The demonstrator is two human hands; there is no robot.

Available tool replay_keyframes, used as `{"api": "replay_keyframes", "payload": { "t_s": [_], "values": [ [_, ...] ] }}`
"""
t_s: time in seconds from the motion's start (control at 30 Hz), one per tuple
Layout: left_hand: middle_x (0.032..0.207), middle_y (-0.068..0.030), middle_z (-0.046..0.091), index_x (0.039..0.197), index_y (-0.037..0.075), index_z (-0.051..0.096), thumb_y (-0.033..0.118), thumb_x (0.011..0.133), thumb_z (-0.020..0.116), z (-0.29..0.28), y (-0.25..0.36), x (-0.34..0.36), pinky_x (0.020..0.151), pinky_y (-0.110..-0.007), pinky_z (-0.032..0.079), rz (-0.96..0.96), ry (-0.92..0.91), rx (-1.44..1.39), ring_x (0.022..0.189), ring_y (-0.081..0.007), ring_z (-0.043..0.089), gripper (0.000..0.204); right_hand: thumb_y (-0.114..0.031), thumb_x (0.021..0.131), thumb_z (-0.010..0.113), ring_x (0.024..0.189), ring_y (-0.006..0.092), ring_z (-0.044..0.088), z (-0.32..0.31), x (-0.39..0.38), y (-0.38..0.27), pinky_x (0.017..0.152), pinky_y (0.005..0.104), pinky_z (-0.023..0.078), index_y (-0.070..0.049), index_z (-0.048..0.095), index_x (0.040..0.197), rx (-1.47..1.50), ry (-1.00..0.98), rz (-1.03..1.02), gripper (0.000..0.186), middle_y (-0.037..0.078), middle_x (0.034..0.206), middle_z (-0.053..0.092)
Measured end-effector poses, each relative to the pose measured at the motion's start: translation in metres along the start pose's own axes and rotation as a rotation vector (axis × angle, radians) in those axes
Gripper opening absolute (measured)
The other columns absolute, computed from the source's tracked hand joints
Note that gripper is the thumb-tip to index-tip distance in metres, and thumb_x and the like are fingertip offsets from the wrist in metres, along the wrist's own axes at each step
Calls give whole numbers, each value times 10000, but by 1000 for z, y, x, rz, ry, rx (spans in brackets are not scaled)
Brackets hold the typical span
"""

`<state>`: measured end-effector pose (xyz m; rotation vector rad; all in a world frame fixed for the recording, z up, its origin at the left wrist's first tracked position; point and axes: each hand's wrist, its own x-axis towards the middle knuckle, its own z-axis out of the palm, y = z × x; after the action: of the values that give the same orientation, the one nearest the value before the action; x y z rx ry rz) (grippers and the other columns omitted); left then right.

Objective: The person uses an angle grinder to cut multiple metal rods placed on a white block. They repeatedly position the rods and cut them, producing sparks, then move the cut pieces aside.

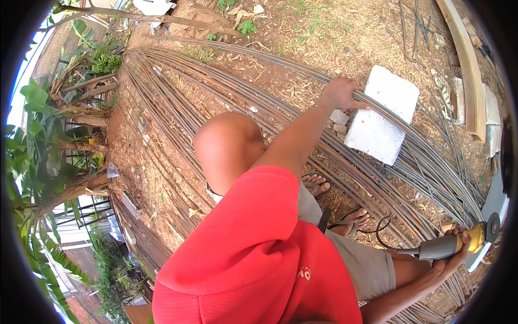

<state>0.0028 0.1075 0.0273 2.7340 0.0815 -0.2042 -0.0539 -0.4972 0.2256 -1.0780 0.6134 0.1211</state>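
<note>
Grinder (436, 248) within right fingers (463, 246), metal rods (386, 110) under curled left fingers (346, 86)

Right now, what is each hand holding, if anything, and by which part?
The right hand holds an angle grinder where its grey body meets the yellow head. The left hand is on metal rods beside the white slab; whether gripping cannot be told.

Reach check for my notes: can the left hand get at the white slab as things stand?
Likely yes: the left hand is on rods close beside the slab, nothing visible between. The rods cross its middle, but it lies bare either side.
</note>
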Motion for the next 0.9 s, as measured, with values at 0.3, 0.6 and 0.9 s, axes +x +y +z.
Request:
{"api": "replay_keyframes", "payload": {
  "t_s": [0.3,0.6,0.9],
  "values": [
    [1232,-242,779,1328,44,774,991,807,607,-25,-5,31,1107,-556,531,82,-393,100,1260,-423,714,1094,-191,938,799,879,185,665,49,-27,14,817,339,579,-64,635,1246,-256,88,-23,371,52,981,681],
    [1117,-248,791,1388,18,754,1013,866,506,-15,-3,38,1018,-546,576,66,-427,97,1154,-376,757,1151,-37,866,803,733,227,728,125,-20,72,701,366,599,24,669,1088,-406,38,-164,266,113,875,715],
    [995,-178,775,1156,38,826,1087,785,477,-12,-4,41,929,-520,622,21,-429,134,1041,-295,771,1166,-21,782,825,747,168,698,150,22,169,682,331,561,40,654,1150,-732,-93,-101,410,92,911,740]
  ]
}}
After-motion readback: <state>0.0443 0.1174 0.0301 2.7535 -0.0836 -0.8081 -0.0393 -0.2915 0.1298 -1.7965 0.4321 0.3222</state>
